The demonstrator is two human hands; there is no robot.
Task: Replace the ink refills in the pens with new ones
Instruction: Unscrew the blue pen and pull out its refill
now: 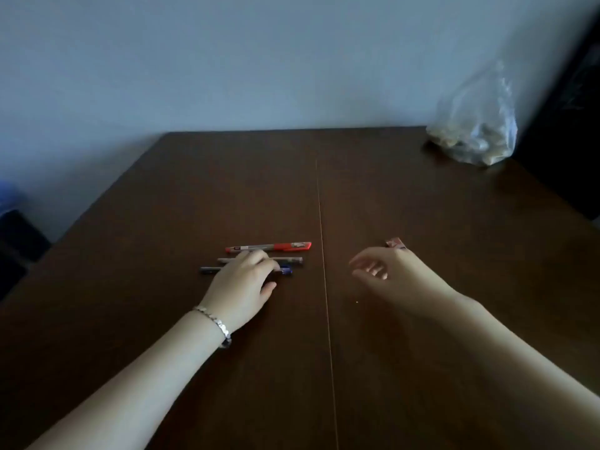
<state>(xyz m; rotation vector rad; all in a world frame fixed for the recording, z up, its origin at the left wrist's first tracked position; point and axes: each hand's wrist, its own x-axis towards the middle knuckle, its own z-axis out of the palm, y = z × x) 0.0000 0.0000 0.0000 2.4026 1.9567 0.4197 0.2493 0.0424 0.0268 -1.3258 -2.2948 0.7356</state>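
Head view: we're looking down at a dark brown table point(422, 319) with a thin seam point(325, 297) running near to far through its middle. Three pens are lying left of the seam, parallel, each running left to right: red pen point(268, 247) farthest, grey pen point(290, 260) in the middle, blue pen point(286, 271) nearest, just beside one another. The left hand point(242, 284) is reaching in from the near left and lying over the grey and blue pens, covering their middles. Its fingers are bending down onto them and the thumb is sticking out apart on the near side. We can't tell whether it's actually gripping either pen. The red pen is sitting just beyond the knuckles, in plain sight. A silver bracelet point(216, 326) is sitting on the left wrist. The right hand point(386, 271) is coming in from the near right, right of the seam and well apart from the pens, fingers loosely curled, relaxed, holding nothing. A small reddish-brown object point(396, 243) is peeking out just beyond it, too small to identify. A clear plastic bag point(477, 131) with pale lumps inside is sitting at the far right corner, against the wall point(227, 60).
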